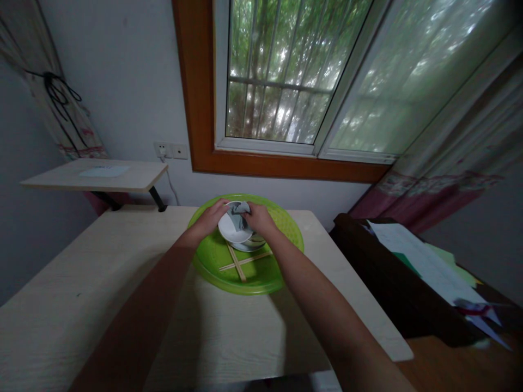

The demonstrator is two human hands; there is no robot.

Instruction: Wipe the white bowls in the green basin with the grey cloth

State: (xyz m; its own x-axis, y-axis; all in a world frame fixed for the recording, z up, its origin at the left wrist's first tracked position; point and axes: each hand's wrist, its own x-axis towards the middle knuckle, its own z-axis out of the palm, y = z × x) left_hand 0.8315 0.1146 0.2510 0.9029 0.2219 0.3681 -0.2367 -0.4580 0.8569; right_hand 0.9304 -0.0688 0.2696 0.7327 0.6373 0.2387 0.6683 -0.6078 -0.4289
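A white bowl (233,233) is tilted toward me above a round green basket (245,288). My left hand (211,216) grips its left rim, fingers closed round the edge. In my right hand (259,219) is a grey-green cloth (238,219), pinched and pressed into the inside of the bowl. Below the bowl, partly covered by it and by my right hand, more dishes (249,246) sit in the basket. Wooden chopsticks (237,264) lie crossed in the basket's near part.
The basket stands on a pale wooden table (122,261) against the wall. At the back left is a small raised shelf (102,177) with a paper on it. A window (286,81) is ahead. Dark furniture with papers (425,261) stands right of the table.
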